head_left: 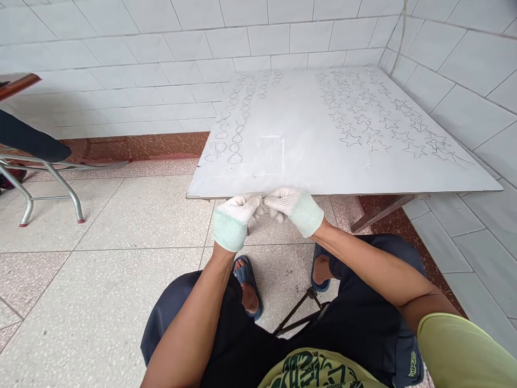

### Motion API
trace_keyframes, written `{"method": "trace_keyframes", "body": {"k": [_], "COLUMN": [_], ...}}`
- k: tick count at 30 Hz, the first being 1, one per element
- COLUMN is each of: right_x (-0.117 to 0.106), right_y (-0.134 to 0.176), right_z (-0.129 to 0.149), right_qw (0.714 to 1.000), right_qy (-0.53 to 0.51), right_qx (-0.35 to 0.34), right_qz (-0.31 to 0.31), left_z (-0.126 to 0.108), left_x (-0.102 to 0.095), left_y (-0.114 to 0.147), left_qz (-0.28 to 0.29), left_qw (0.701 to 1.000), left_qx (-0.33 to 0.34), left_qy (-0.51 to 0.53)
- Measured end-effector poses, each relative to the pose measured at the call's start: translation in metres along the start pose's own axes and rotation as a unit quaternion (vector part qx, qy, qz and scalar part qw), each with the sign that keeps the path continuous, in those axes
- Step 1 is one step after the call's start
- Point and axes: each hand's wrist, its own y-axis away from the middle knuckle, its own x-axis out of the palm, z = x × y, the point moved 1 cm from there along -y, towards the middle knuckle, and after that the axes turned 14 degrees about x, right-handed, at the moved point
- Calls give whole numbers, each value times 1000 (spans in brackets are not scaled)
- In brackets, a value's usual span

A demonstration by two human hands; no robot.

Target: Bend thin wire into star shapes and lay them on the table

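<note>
Both my hands wear white knit gloves with pale green cuffs and meet at the table's front edge. My left hand point(242, 209) is closed in a pinch, thumb against fingers. From the other side, my right hand point(285, 203) pinches too, its fingertips touching the left ones. Between them shows a tiny thin dark wire-like piece point(264, 197); most of it is hidden by the fingers. On the white tabletop point(301, 140) lie thin wire-like outlines: several figure-eights point(235, 153) in columns at the left, and several stars point(350, 139) in rows at the right.
White tiled walls point(278, 40) border the table behind and at the right. A cable point(399, 43) hangs in the corner. A metal-legged stool point(52, 183) with a person's dark-clothed leg point(32, 137) is at left. A black folding metal frame point(297, 312) stands between my legs.
</note>
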Motion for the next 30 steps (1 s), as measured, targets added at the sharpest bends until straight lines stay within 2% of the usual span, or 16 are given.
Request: {"method": "trace_keyframes", "body": {"k": [3,6,10,13,16,19,24,30], "right_x": [2,4,1,-3,-5,-5,-5,-11], "right_y": [2,3,-3,-7,-5,-1,-3,1], "right_z": [-2,-3,-4,-4,-4,-3,0,4], "right_qw": [1000,999,1000,1000,999,999,1000,999], "right_qy": [15,13,7,-2,-24,-31,-4,25], "right_qx": [-14,-19,-9,0,-10,-13,11,-3], "right_qz": [-13,-25,8,6,-21,-21,0,-26], "left_z": [-1,0,1,4,8,9,1,0], "left_x": [6,10,10,6,2,-1,-3,-6], "left_y": [2,2,-5,-10,-12,-9,-6,-8], "left_qz": [-26,-42,5,33,4,-24,-30,-36], "left_qw": [1000,997,986,980,989,996,999,999], "left_qx": [-4,-11,-49,-65,-41,-15,13,5], "left_qy": [6,57,160,185,145,88,42,5]}}
